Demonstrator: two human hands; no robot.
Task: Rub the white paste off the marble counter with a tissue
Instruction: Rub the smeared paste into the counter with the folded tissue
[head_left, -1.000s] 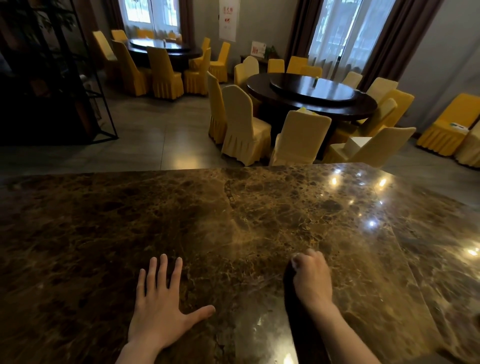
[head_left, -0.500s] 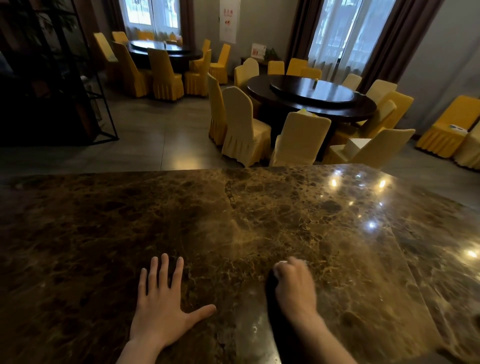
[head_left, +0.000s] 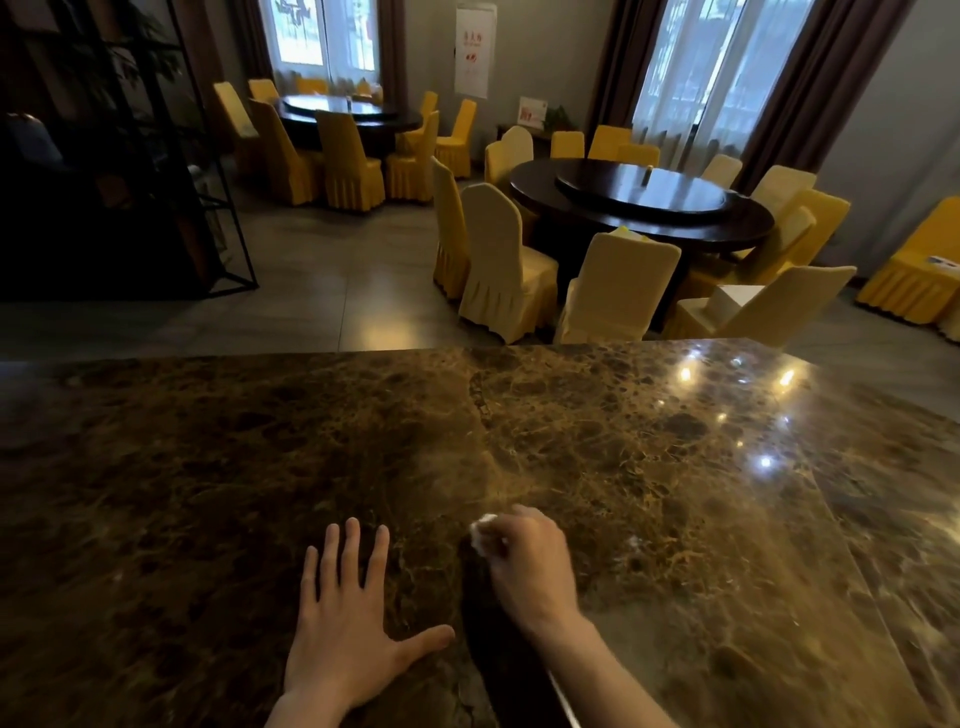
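The right hand (head_left: 524, 564) is clenching a tissue (head_left: 484, 531) on the marble desk (head_left: 675, 493); the left hand (head_left: 347, 629) is lying flat, released. Faint white paste (head_left: 632, 543) is remaining nearby.

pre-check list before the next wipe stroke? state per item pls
1. Tissue held: ok. The right hand is closed around it, a white edge showing past the fingers.
2. Tissue pressed to the marble counter: cannot tell, the hand hides the contact.
3. Bracing: ok. The left hand lies flat on the counter with fingers spread, apart from the right hand.
4. Paste left to rub: not ok. A faint whitish speck remains to the right of the right hand; a hazy film seems to lie beyond it.
5. Stroke path: ok. Nothing stands on the marble near either hand.
6. Tissue still clean enough: cannot tell, mostly hidden.
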